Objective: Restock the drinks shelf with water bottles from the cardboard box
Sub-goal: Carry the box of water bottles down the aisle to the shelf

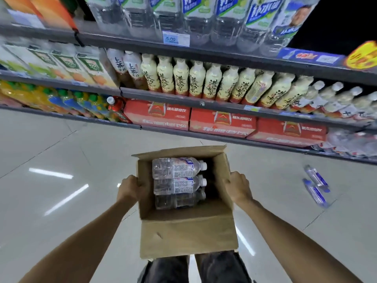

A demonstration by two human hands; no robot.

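Cardboard box [187, 231]: open-topped, held up in front of the drinks shelf [204, 102], above the pale tiled floor [61, 160].
Left hand [130, 188]: arm stretched forward, fingers curled over the box's left rim, clamped on it.
Right hand [238, 185]: arm likewise extended, gripping the right rim.
Water bottles [177, 183]: three lying flat inside against the left wall, stacked side by side, long axes across the box, white caps pointing right.
Floor, right: two loose bottles [316, 184] lying near the bottom shelf.
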